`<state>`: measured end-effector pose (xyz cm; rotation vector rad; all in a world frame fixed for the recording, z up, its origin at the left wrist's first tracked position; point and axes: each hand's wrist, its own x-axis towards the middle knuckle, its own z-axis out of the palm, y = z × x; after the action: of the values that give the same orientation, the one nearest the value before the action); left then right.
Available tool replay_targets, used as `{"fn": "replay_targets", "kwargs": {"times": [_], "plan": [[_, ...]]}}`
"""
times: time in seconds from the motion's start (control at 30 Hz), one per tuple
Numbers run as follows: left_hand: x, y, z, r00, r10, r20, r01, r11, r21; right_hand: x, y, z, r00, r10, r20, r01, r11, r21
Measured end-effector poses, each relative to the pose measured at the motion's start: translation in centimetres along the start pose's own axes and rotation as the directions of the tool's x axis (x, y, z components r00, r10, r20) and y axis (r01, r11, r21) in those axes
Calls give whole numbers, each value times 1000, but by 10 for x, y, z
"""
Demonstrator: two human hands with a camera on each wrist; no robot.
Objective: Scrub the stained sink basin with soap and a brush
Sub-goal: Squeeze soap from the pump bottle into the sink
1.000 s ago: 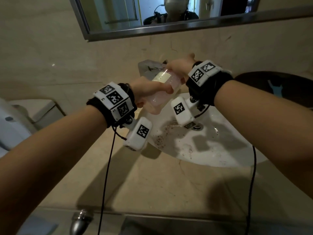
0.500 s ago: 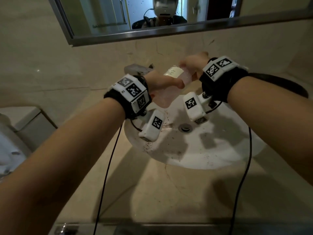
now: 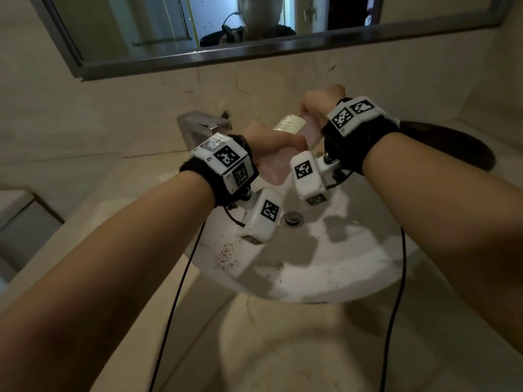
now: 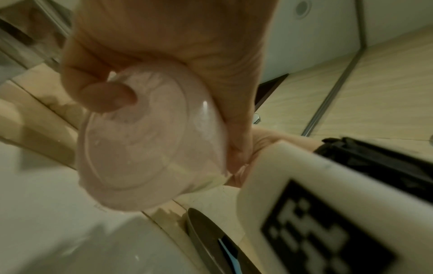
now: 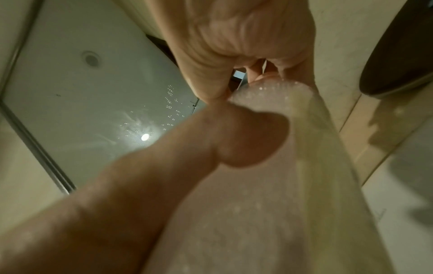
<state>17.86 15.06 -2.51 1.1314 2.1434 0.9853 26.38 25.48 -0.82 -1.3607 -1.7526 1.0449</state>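
Observation:
A clear soap bottle (image 3: 288, 128) with pale pink liquid and a cream label is held tilted over the back of the white sink basin (image 3: 353, 267). My left hand (image 3: 271, 142) grips the bottle's body; its round base (image 4: 150, 140) fills the left wrist view. My right hand (image 3: 322, 101) is curled over the bottle's top end (image 5: 269, 87), and the cap is hidden under its fingers. Dark speckled stains (image 3: 226, 253) lie on the basin's left slope, near the drain (image 3: 292, 219). No brush can be made out.
A chrome faucet (image 3: 203, 128) stands behind my left wrist. A dark bowl-like object (image 3: 452, 142) sits on the beige counter (image 3: 283, 349) at the right. A mirror (image 3: 226, 24) hangs above the wall. Black cables trail from both wrists.
Both hands stay on the bottle. The view has shifted, so the sink and hands now sit further right and lower in the frame; the right hand stays at the bottle's top.

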Motion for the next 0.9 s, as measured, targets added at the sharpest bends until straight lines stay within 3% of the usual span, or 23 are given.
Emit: {"fn": "replay_targets", "kwargs": {"times": [0.1,0.2,0.33,0.53,0.63,0.7,0.83,0.9], "plan": [[2,3,6,1000,12,13,-13,999,48,0,3,-6,993,50,-103,-57,996,-70],[2,6,8,999,43,23,-45,995,90,5,4,-6,982,95,-165,-97,995,-3],[-4,12,-4,994,80,78,-90,986,137,2,2,-3,986,98,-133,-93,995,42],[-17,-3,-35,989,108,96,-118,988,103,-19,-16,4,998,8,-65,11,961,275],[-25,-21,-51,990,108,95,-112,993,34,-36,-24,5,1000,-22,0,21,922,387],[-30,-34,-62,993,92,78,-91,996,-15,-52,-29,8,994,-57,93,20,931,364],[-47,-55,-83,996,43,73,-35,994,-105,-86,-41,35,922,-112,371,9,964,267],[-55,-65,-95,998,20,53,-13,991,-133,-100,-51,54,897,-125,423,-1,958,285]]}}
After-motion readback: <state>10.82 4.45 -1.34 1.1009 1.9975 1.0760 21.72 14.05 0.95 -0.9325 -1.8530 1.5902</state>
